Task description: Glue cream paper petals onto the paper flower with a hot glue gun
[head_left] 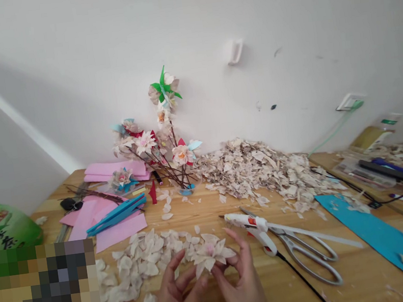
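Observation:
Between my two hands is a handmade flower [212, 252] with pale pointed petals and a pinkish centre. My right hand [240, 274] grips its underside and right edge, thumb and fingers closing on it. On the other side, my left hand [184, 287] has its curled fingers at the flower's left and lower petals; part of that contact is hidden. Loose pale petals [144, 257] lie spread beside my left hand. To the right of my right hand rest a white hot glue gun [250, 226] and grey-handled scissors [303, 249] on the wooden table.
Finished flowers on twig stems [177, 154] stand near the wall. A large heap of dried petals [255, 166] lies behind the glue gun. Pink sheets [123, 230] and folded blue strips [117, 215] are at left, a blue sheet [367, 228] at right. The glue gun's black cord [299, 274] runs toward the front edge.

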### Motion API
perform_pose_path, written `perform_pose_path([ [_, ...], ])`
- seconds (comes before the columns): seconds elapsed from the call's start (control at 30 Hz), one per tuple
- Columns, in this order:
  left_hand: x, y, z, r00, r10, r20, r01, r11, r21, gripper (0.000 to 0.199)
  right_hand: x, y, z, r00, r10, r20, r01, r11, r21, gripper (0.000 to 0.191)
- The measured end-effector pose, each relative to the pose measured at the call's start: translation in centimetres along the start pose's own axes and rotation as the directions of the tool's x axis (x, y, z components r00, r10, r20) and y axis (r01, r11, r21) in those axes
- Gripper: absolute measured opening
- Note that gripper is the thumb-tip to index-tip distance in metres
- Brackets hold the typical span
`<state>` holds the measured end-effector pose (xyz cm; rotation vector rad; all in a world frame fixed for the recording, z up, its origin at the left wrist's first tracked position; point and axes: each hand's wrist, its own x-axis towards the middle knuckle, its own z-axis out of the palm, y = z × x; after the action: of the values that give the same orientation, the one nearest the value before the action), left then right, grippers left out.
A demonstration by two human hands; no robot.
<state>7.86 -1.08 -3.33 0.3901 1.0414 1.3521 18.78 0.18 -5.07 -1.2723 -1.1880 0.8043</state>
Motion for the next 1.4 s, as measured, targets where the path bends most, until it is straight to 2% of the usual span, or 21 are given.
perform_pose_path([
  [0.13, -0.5, 0.5, 0.2, 0.995, -0.091, 0.040, 0.094, 0.993, -0.066, 0.103, 0.0, 0.8, -0.1, 0.998, -0.068, -0.003, 0.068, 0.995, -0.066, 0.058],
  [0.2, -0.4, 0.4, -0.1, 0.994, -0.102, 0.031, 0.104, 0.993, -0.059, 0.109, 0.1, 1.1, -0.4, 0.994, -0.113, 0.004, 0.113, 0.988, -0.105, 0.056],
  [0.33, -0.1, -0.3, -0.9, 0.990, -0.144, 0.004, 0.144, 0.985, -0.098, 0.102, 0.3, 1.8, -1.0, 0.972, -0.219, 0.081, 0.231, 0.950, -0.211, 0.050],
  [0.47, 0.3, -1.3, -1.6, 0.984, -0.177, 0.036, 0.181, 0.961, -0.208, 0.093, 0.3, 2.4, -1.6, 0.922, -0.362, 0.138, 0.388, 0.860, -0.331, 0.049],
  [0.53, 0.4, -1.7, -1.8, 0.980, -0.186, 0.068, 0.197, 0.948, -0.250, 0.082, 0.3, 2.5, -1.7, 0.892, -0.425, 0.156, 0.451, 0.806, -0.382, 0.050],
  [0.63, 0.4, -1.9, -1.9, 0.969, -0.176, 0.175, 0.223, 0.926, -0.303, 0.062, 0.3, 2.5, -1.8, 0.862, -0.478, 0.168, 0.501, 0.755, -0.423, 0.050],
  [0.7, 0.4, -2.0, -1.9, 0.957, -0.156, 0.244, 0.234, 0.912, -0.336, 0.052, 0.3, 2.5, -1.8, 0.862, -0.476, 0.173, 0.502, 0.759, -0.415, 0.049],
  [0.8, 0.3, -2.2, -2.0, 0.944, -0.132, 0.304, 0.243, 0.899, -0.364, 0.044, 0.3, 2.3, -1.7, 0.898, -0.412, 0.156, 0.440, 0.827, -0.350, 0.047],
  [0.97, 0.8, -2.6, -2.5, 0.930, -0.172, 0.325, 0.283, 0.898, -0.337, 0.056, 0.5, 1.6, -1.2, 0.977, -0.207, 0.055, 0.214, 0.953, -0.213, 0.048],
  [1.1, 1.2, -2.8, -2.9, 0.937, -0.202, 0.286, 0.289, 0.909, -0.302, 0.062, 0.6, 1.2, -0.9, 0.994, -0.104, 0.027, 0.107, 0.982, -0.155, 0.048],
  [1.17, 1.2, -2.7, -2.8, 0.938, -0.206, 0.280, 0.289, 0.909, -0.301, 0.061, 0.6, 1.1, -1.0, 0.992, -0.113, 0.053, 0.121, 0.975, -0.188, 0.047],
  [1.3, 1.1, -2.4, -2.3, 0.947, -0.187, 0.261, 0.259, 0.925, -0.277, 0.065, 0.8, 1.0, -1.4, 0.971, -0.192, 0.139, 0.224, 0.936, -0.272, 0.043],
  [1.4, 1.1, -2.2, -2.1, 0.952, -0.165, 0.259, 0.239, 0.927, -0.288, 0.068, 1.0, 1.2, -1.6, 0.961, -0.228, 0.159, 0.267, 0.914, -0.306, 0.042],
])
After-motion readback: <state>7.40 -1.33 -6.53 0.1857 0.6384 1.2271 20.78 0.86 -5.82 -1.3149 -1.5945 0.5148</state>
